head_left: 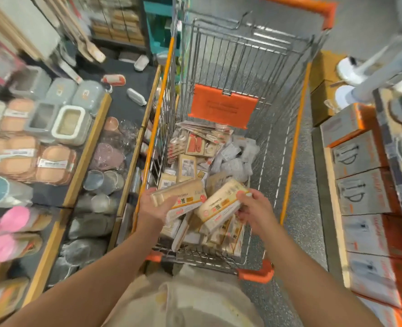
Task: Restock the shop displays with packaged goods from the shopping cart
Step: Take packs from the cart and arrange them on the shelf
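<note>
An orange-trimmed wire shopping cart [296, 128] stands in front of me, its near half filled with several cream and orange packs [188, 166] and some white wrapped items [235, 159]. My left hand [152, 208] holds a long cream pack [181, 197] from underneath, above the cart's near end. My right hand [254, 208] grips a second cream pack [218, 204] by its right end, just beside the first. Both packs are tilted and nearly touch.
Tiered wooden shelves [86, 149] on the left carry peach and grey lidded boxes [53, 119], pink items [11, 220] and bagged bowls. Stacked orange-and-grey cartons [360, 192] line the right side. Another person's white shoes [348, 72] stand at the far right on the grey floor.
</note>
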`<state>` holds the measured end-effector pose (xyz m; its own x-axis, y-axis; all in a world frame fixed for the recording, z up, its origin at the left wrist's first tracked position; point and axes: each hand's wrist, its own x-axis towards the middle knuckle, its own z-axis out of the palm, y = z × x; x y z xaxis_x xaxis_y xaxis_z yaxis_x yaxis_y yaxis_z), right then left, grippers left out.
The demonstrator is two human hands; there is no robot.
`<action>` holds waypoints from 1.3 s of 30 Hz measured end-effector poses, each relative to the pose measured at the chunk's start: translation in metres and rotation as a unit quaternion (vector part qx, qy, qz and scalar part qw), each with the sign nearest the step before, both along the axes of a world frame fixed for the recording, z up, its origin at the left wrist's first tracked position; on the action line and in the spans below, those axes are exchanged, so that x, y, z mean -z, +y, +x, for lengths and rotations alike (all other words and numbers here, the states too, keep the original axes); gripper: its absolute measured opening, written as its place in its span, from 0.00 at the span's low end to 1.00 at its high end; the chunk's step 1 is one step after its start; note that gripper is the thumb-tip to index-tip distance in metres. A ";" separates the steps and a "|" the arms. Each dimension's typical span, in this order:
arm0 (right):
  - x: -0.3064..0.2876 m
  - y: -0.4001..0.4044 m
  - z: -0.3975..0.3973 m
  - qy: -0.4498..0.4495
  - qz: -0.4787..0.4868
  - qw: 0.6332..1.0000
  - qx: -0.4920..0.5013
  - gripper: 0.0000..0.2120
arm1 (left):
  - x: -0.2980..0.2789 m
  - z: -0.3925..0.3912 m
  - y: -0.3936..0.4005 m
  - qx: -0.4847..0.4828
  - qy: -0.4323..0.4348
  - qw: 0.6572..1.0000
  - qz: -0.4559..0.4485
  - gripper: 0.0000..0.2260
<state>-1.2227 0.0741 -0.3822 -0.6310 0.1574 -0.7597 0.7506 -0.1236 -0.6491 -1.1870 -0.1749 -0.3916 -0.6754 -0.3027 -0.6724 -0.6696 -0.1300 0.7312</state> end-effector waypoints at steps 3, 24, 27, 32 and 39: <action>-0.035 -0.006 0.020 0.033 -0.035 0.999 0.003 0.12 | -0.022 0.010 -0.011 -0.015 0.030 0.999 0.041 0.28; -0.134 -0.129 0.193 0.094 -0.269 0.854 -0.435 0.36 | -0.140 0.366 -0.068 -0.373 0.272 0.882 -0.091 0.33; -0.141 -0.142 0.254 0.051 -0.302 0.812 -0.498 0.34 | -0.151 0.451 -0.045 -0.453 0.245 0.853 -0.090 0.19; -0.168 -0.166 0.339 0.028 -0.346 0.726 -0.594 0.29 | -0.172 0.574 -0.023 -0.550 0.225 0.792 -0.138 0.27; -0.193 -0.216 0.425 -0.037 -0.341 0.730 -0.591 0.28 | -0.188 0.688 -0.001 -0.643 0.252 0.703 -0.169 0.16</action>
<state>-0.7978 -0.1423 -0.1894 0.0273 -0.8943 -0.4465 0.6237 0.3643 -0.6915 -0.4990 -0.1762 -0.2037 0.1762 -0.9662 -0.1882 0.1984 -0.1524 0.9682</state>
